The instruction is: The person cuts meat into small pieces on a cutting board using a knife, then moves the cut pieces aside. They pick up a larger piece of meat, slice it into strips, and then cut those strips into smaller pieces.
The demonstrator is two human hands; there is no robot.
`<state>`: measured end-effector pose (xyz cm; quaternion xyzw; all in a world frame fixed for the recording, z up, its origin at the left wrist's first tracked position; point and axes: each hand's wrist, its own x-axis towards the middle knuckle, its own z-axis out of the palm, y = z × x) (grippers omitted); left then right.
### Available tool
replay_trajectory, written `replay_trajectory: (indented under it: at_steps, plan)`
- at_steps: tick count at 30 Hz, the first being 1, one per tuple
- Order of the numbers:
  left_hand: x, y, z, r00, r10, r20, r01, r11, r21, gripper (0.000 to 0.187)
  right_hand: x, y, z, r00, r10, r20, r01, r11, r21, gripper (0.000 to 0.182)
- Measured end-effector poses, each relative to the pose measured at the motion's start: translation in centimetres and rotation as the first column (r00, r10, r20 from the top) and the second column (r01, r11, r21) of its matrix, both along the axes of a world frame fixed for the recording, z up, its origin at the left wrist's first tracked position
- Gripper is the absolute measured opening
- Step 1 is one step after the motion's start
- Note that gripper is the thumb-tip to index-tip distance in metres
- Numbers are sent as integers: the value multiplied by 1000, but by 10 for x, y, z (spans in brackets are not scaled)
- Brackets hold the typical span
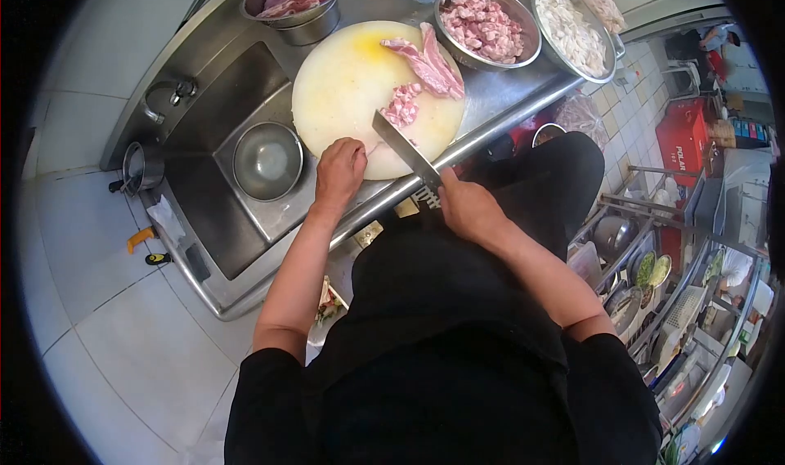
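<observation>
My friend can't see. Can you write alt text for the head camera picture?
A person's right hand holds a cleaver over a round cutting board, beside diced meat; the left hand is at the board's near edge. A metal sink sits to the left.

Both forearms [296, 277] extend forward, left hand [341, 169] curled, right hand [473, 209] closed in a grip.

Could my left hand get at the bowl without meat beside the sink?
Probably yes: the bowl sits close beside the left hand, and nothing visible stands up between them.
</observation>
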<state>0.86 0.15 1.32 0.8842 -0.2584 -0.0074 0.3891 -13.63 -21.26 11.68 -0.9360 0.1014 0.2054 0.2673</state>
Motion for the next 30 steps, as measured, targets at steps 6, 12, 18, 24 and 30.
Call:
replay_trajectory:
  at_steps: [6, 12, 18, 24, 30]
  plan:
    - [0, 9, 4, 996, 57, -74, -63, 995, -76, 12, 6, 18, 4, 985, 57, 163, -60, 998, 15, 20]
    - [4, 15, 3, 985, 50, -167, -64, 995, -77, 14, 9, 18, 19, 989, 49, 140, -51, 999, 17, 17]
    - [-1, 18, 5, 998, 23, -63, -31, 991, -128, 14, 2, 21, 33, 978, 0, 209, -20, 996, 92, 16]
    - [-1, 16, -10, 999, -26, 23, 28, 998, -53, 15, 2, 0, -11, 990, 131, 47, -133, 990, 43, 17]
    - [-4, 18, -6, 999, -40, -22, 39, 998, -46, 18, 4, 15, 7, 984, 50, 172, -55, 998, 26, 15]
